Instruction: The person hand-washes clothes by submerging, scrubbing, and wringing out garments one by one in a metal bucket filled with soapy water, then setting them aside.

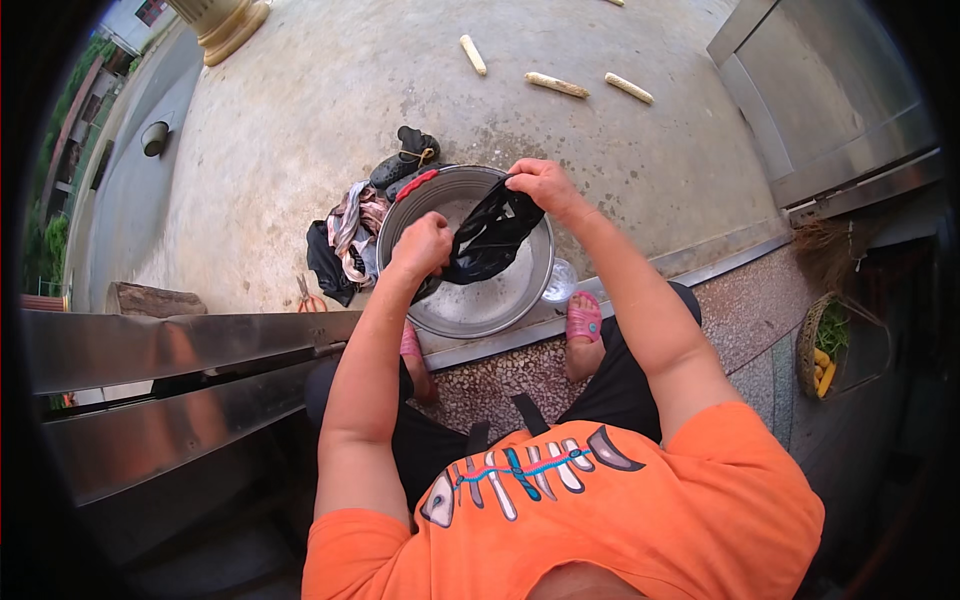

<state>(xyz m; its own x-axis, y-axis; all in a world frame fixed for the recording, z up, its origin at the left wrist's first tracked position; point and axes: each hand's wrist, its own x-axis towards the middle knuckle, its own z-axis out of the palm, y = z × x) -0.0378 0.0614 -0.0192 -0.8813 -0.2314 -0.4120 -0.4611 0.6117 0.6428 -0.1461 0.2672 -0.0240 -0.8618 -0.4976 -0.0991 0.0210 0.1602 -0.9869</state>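
Observation:
Between my feet stands a round metal basin [552, 281] with a red grip on its rim. Its inside looks whitish. Over it, a black plastic bag [487, 244] hangs from both hands. My left hand [424, 244] is closed on the bag's left side; the fingertips are partly hidden. At the upper right, my right hand [544, 186] pinches the bag's edge between thumb and fingers. Crumpled cloths [360, 225] lie on the ground left of the basin. Beyond them is a dark shoe [394, 169] beside a tied black bundle [417, 141]. A clear plastic container [560, 281] touches the basin's right side.
Orange-handled scissors [310, 301] lie near a metal door leaf [187, 337] on the left, with a wood log [154, 298] behind it. Corn cobs [557, 85] lie ahead. At right are another metal door [832, 90], a broom [829, 244] and a basket [808, 345] of vegetables.

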